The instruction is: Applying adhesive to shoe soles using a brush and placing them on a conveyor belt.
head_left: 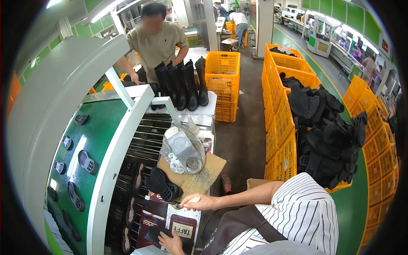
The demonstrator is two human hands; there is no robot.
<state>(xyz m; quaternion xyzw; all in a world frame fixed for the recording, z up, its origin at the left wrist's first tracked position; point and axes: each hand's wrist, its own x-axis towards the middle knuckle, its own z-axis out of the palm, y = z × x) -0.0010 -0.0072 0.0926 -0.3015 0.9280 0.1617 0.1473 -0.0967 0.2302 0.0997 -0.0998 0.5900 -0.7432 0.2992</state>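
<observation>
My right hand point(197, 202) is closed round the pale handle of a small brush point(192, 200), its head low over the printed sheets. Below it, at the lower edge, my left hand point(171, 243) grips a black shoe sole point(158, 233). That sole is partly hidden by my fingers. A printed card point(187, 216) lies beneath the work, between the two hands. Just beyond the brush, two black soles point(158, 180) rest overlapping at the corner of a brownish board point(209, 172). Farther up on the board stands a grey container point(182, 146) wrapped in clear plastic.
At left, a green conveyor point(104, 123) carries several soles beneath a white frame point(121, 157); metal rollers point(146, 127) run alongside. Black boots point(182, 87) stand ahead, near a co-worker point(155, 46). Orange crates point(280, 153), some heaped with black soles point(327, 131), line the right.
</observation>
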